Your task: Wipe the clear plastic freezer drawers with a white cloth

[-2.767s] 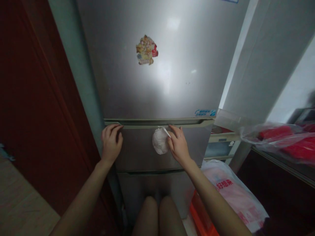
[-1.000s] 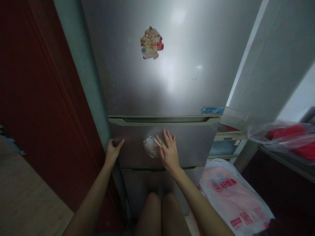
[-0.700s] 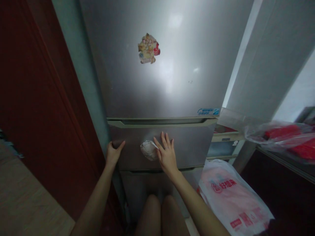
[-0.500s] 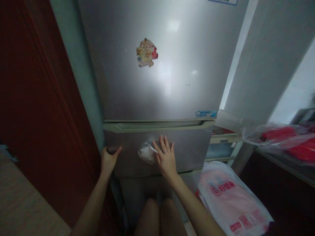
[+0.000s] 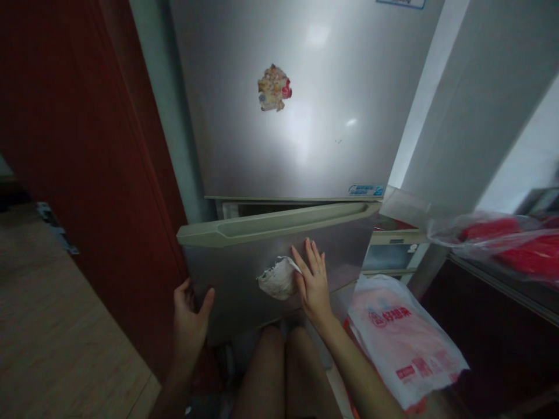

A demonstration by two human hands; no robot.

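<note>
The lower refrigerator door (image 5: 236,279) stands partly open, its left side swung out toward me. My left hand (image 5: 191,308) is hooked round its left edge, thumb on the front and fingers behind, partly hidden. With fingers spread, my right hand (image 5: 312,285) lies flat against the door front. Beside my right fingers is a torn white patch (image 5: 279,279), like paper; I cannot tell whether it is stuck on or loose. The silver upper door (image 5: 305,134) is shut and carries a ragged food-picture sticker (image 5: 273,88).
A dark red wooden door (image 5: 100,174) stands close on the left. At right are a white plastic bag with red print (image 5: 406,337) and a clear bag with red contents (image 5: 515,238). My knees (image 5: 283,361) are just below the opened door.
My left hand has pulled the lower door's left side outward, so a dark gap shows behind its top edge. The right hand stays on the door front. The view has shifted slightly.
</note>
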